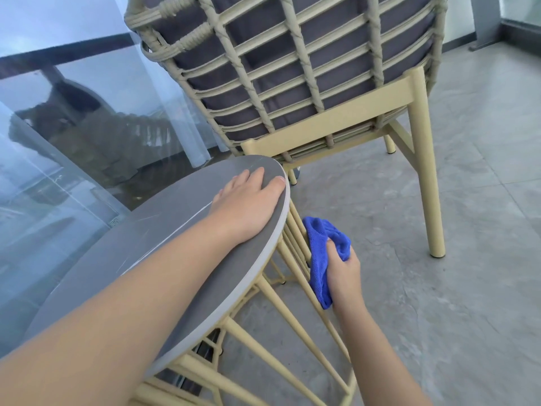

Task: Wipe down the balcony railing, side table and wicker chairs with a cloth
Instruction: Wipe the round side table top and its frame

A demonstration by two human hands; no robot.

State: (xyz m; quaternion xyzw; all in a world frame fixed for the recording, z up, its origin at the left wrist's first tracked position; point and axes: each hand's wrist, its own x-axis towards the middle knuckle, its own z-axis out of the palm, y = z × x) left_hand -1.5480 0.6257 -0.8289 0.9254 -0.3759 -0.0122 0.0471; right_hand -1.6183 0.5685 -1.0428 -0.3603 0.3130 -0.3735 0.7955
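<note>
A round side table [164, 230] with a grey top and yellow metal legs fills the lower left. My left hand [248, 206] rests flat on the top near its far right edge, fingers straight. Below the rim, my right hand [344, 271] grips a blue cloth [320, 259] and holds it against the table's yellow leg bars. Behind the table stands a wicker chair [292, 68], seen from the back, with a grey cushion showing through the weave.
A glass panel [58, 142] with a dark top rail runs along the left, close to the table. Grey floor tiles [468, 230] spread to the right. A grey post base [486, 30] stands at the top right corner.
</note>
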